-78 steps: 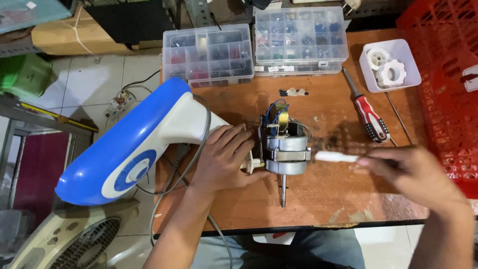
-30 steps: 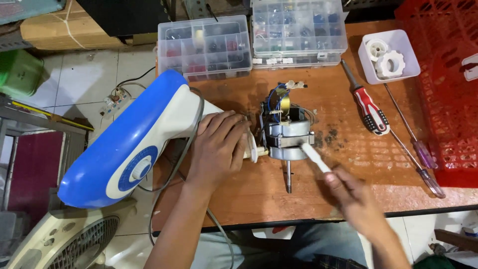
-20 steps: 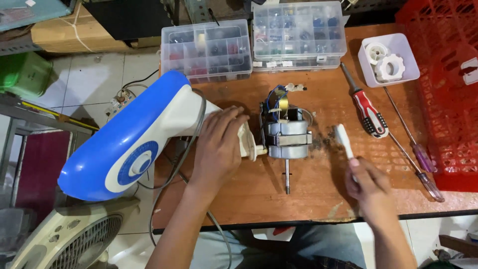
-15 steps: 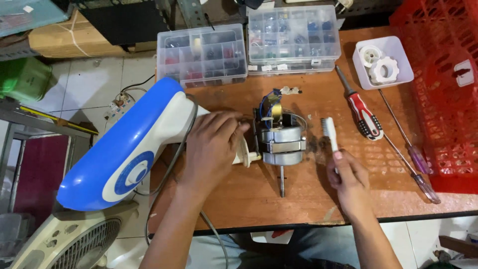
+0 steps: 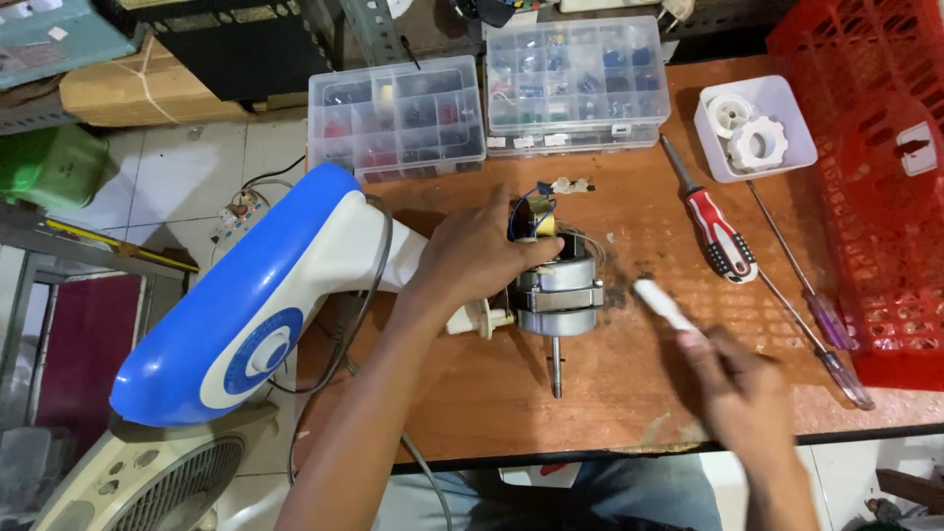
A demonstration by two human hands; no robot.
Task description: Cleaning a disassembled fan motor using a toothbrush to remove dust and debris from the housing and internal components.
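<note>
A small electric fan motor with a steel shaft pointing toward me lies on the brown wooden table. My left hand rests on top of the motor and holds it, beside the blue and white fan body. My right hand, blurred, grips a thin white stick-like tool to the right of the motor, its tip apart from the motor housing.
Two clear compartment boxes stand at the back. A red-handled screwdriver, thinner screwdrivers, a white tub of white plastic parts and a red crate lie right. A fan grille sits on the floor at lower left.
My right hand drew the white tool away from the motor, out to the right, then dropped lower with the tool angled toward the motor. My left hand shifted further onto the motor.
</note>
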